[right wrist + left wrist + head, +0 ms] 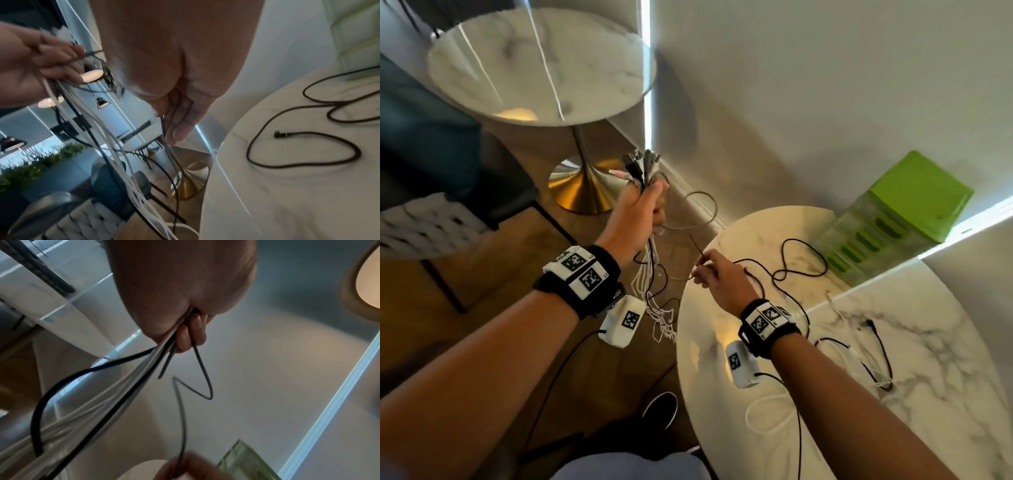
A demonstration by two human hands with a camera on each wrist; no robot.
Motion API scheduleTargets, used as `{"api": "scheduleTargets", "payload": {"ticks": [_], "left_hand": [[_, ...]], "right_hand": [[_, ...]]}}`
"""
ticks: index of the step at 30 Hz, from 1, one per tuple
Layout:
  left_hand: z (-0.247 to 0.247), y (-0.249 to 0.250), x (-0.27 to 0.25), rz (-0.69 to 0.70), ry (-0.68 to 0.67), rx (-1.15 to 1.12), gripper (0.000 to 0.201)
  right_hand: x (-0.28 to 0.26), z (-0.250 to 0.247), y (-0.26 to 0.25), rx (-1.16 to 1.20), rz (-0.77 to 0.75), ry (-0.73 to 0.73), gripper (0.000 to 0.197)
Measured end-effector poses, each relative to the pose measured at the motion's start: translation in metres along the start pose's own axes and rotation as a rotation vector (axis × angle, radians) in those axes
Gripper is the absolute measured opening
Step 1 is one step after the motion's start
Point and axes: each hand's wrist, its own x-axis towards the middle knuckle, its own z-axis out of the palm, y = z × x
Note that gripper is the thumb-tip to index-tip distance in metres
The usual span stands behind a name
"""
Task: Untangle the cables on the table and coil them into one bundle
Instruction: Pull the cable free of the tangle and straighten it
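Table (pixel 945 342): round marble top by the wall, with loose cables spread over it.
Second table (pixel 541 65): round marble top on a brass foot, further along the wall.
Bin (pixel 893 219): green, between the table and the wall.
Left hand (pixel 635 212): raised off the table's edge, fist clenched round a bunch of cables (pixel 654 260); plug ends stick up above the fingers, white and black strands hang below towards the floor.
Right hand (pixel 719 277): over the table's near rim, fingertips pinching one thin grey cable (pixel 180 410) that loops up to the left fist.
Black cable (pixel 791 263): lies in loose curves on the marble, running under the right hand.
White cable (pixel 767 411): curled on the top near the right forearm.
Plug (pixel 279 134): black, flat on the marble.
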Motion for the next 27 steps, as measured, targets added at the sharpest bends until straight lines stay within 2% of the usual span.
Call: {"api": "scheduleTargets", "payload": {"ticks": [3,5,6,8,10,11,13,16,18,20,22,24,25,27], "left_hand": [[-0.021,-0.007,-0.002,-0.024,-0.012,0.007,0.018],[-0.027,-0.009,-0.006,-0.049,-0.046,0.025,0.022],[-0.03,-0.01,-0.007,-0.065,-0.052,0.035,0.023],[-0.037,-0.015,-0.009,-0.08,-0.042,0.077,0.022],[-0.041,-0.02,-0.009,-0.087,-0.033,0.134,0.022],[-0.041,-0.021,-0.008,-0.09,-0.034,0.153,0.022],[-0.04,-0.024,-0.006,-0.103,-0.054,0.155,0.022],[-0.04,-0.028,-0.002,-0.105,-0.088,0.169,0.024],[-0.044,-0.032,0.003,-0.081,-0.084,0.23,0.025],[-0.051,-0.033,0.008,-0.077,-0.038,0.241,0.025],[-0.059,-0.033,0.013,-0.085,0.008,0.158,0.026],[-0.067,-0.028,0.018,-0.08,0.017,0.082,0.028],[-0.069,-0.025,0.019,-0.073,0.018,0.052,0.028],[-0.072,-0.018,0.021,-0.059,0.004,-0.021,0.029]], "right_hand": [[0.007,0.028,0.022,-0.206,0.095,-0.203,0.011],[0.008,0.039,0.032,-0.393,0.199,-0.336,0.037],[0.01,0.043,0.033,-0.432,0.242,-0.346,0.053],[0.014,0.045,0.025,-0.368,0.223,-0.208,0.08],[0.018,0.043,0.008,-0.229,0.045,-0.01,0.096],[0.02,0.042,-0.004,-0.158,-0.045,0.037,0.098],[0.022,0.041,-0.034,-0.027,-0.138,-0.034,0.091],[0.018,0.044,-0.066,-0.046,-0.221,-0.218,0.05],[0.016,0.045,-0.068,-0.154,-0.332,-0.178,0.024],[0.017,0.045,-0.059,-0.16,-0.329,-0.062,0.019],[0.019,0.044,-0.048,-0.075,-0.214,0.066,0.017],[0.02,0.042,-0.031,0.0,-0.04,0.053,0.017],[0.02,0.042,-0.022,-0.008,0.067,-0.045,0.018],[0.016,0.039,-0.01,-0.207,0.294,-0.362,0.016]]}}
